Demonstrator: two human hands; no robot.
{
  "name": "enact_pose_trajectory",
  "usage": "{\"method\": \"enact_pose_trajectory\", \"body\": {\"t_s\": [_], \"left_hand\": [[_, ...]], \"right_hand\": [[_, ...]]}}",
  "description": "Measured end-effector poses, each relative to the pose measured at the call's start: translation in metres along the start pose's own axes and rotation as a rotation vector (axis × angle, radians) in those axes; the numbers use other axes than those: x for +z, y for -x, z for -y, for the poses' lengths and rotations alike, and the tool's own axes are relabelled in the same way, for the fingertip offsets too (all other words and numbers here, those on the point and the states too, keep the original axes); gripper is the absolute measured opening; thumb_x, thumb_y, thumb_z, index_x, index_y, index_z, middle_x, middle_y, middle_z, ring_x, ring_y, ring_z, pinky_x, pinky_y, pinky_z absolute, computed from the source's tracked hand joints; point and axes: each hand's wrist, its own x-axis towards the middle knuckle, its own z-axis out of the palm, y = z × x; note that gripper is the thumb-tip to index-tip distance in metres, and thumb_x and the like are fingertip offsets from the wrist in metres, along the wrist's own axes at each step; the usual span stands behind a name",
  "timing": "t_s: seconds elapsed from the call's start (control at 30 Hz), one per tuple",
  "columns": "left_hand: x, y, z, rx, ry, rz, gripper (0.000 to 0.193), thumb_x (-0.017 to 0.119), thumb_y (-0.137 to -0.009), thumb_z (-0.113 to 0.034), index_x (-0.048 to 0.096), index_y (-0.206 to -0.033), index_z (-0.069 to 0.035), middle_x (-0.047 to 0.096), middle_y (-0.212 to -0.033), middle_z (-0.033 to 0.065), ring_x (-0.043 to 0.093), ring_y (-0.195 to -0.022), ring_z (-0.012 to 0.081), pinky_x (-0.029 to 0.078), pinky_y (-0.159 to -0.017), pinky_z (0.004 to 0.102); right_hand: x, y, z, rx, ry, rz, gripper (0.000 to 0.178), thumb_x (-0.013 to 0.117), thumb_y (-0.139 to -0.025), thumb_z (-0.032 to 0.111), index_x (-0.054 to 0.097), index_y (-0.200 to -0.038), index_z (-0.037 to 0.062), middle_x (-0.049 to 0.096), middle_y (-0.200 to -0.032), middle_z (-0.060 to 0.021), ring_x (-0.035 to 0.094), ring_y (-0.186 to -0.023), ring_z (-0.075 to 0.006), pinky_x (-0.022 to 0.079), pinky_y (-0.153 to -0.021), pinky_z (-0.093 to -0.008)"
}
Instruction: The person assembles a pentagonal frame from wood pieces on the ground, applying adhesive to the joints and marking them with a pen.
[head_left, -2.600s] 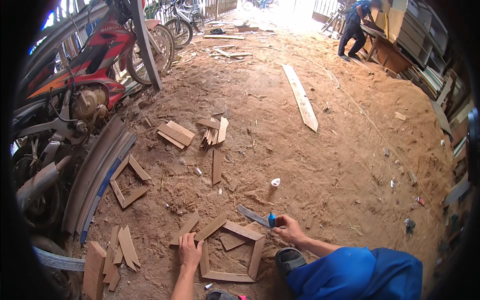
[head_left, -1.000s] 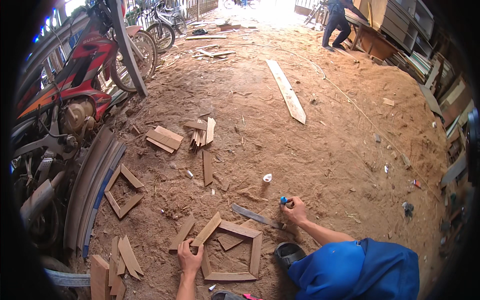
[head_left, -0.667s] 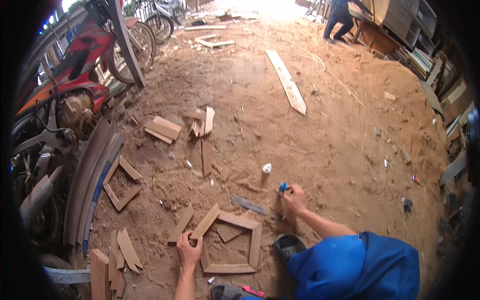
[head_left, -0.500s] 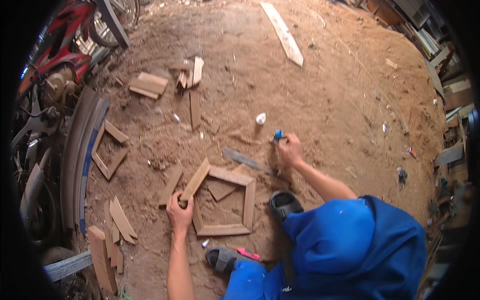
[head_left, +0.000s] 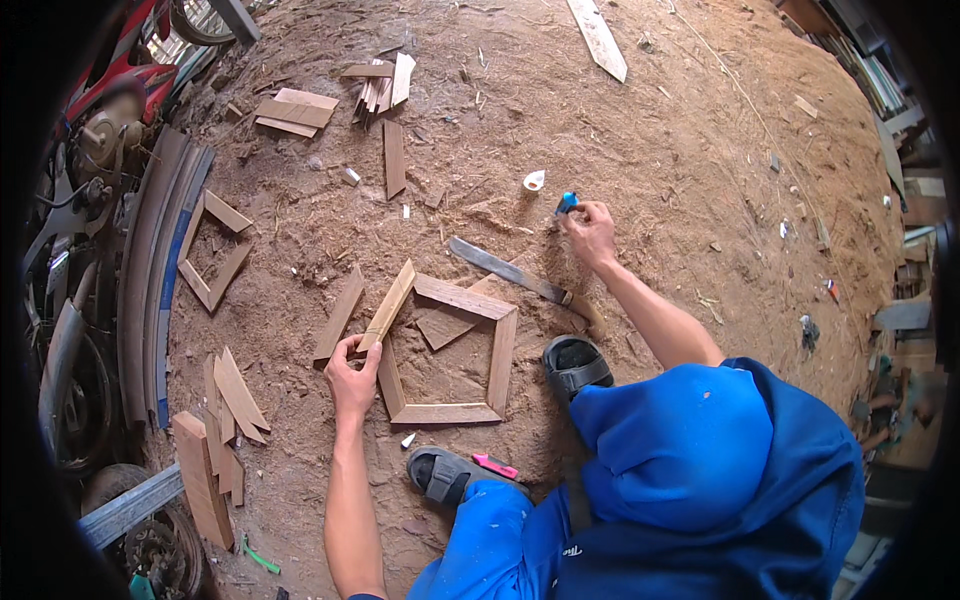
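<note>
My left hand (head_left: 352,370) pinches the near end of a mitred wooden strip (head_left: 396,297), slanted beside a frame of joined wooden strips (head_left: 450,412) on the ground. The frame's left side is partly covered by the strip. Farther off to the right, my right hand (head_left: 592,235) has its fingers closed on a small blue object (head_left: 568,203), whose kind I cannot make out. Close to its left sits a small white cup-like container (head_left: 534,181) with something orange-brown inside. A long blade with a wooden handle (head_left: 515,274) lies between the frame and my right forearm.
Loose wooden pieces (head_left: 295,112) lie at the far left, and another partial frame (head_left: 228,275) rests by curved panels (head_left: 150,290). Motorcycle parts (head_left: 90,200) line the left edge. Near my sandal (head_left: 440,475) is a pink tool (head_left: 495,465). A pale board (head_left: 598,40) lies far ahead.
The view has shifted, so the ground things sit higher in the picture. Both hands keep their holds; the blue object is slightly farther forward relative to the white container.
</note>
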Motion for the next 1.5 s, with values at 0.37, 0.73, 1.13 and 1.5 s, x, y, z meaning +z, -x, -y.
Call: {"method": "enact_pose_trajectory", "body": {"t_s": [0.37,0.73,1.13,1.5], "left_hand": [[0.005,0.000,0.010,-0.086,0.094,0.051,0.038,0.083,-0.091,-0.025,0.072,-0.114,0.003,0.076,-0.096,0.0105,0.070,-0.083,0.0159,0.057,-0.078,0.0323],[0.006,-0.002,0.013,-0.116,0.156,0.079,0.036,0.082,-0.094,-0.022,0.071,-0.117,0.003,0.075,-0.098,0.0080,0.069,-0.087,0.0139,0.056,-0.079,0.0300],[-0.002,-0.003,-0.016,0.060,0.236,0.014,0.044,0.082,-0.094,-0.024,0.066,-0.126,0.001,0.075,-0.105,0.0096,0.070,-0.091,0.0162,0.056,-0.082,0.0321],[-0.002,-0.003,-0.047,0.184,0.074,-0.023,0.043,0.083,-0.092,-0.025,0.067,-0.126,-0.003,0.073,-0.110,0.0131,0.072,-0.092,0.0233,0.057,-0.080,0.0349]], "right_hand": [[0.008,-0.014,-0.009,-0.090,0.096,-0.043,0.038,0.086,-0.084,0.038,0.078,-0.107,0.0084,0.063,-0.118,-0.0109,0.057,-0.120,-0.0299,0.046,-0.105,-0.0438],[0.014,-0.012,-0.013,-0.139,0.115,-0.088,0.037,0.085,-0.083,0.036,0.077,-0.104,0.0066,0.064,-0.116,-0.0142,0.058,-0.116,-0.0322,0.047,-0.101,-0.0458],[0.015,-0.007,-0.018,-0.158,0.117,-0.079,0.048,0.085,-0.084,0.044,0.076,-0.110,0.0042,0.066,-0.116,-0.0170,0.061,-0.116,-0.0334,0.049,-0.101,-0.0452],[0.013,-0.001,-0.006,-0.180,0.124,-0.082,0.042,0.081,-0.090,0.043,0.078,-0.107,0.0051,0.065,-0.118,-0.0155,0.062,-0.112,-0.0307,0.051,-0.099,-0.0417]]}}
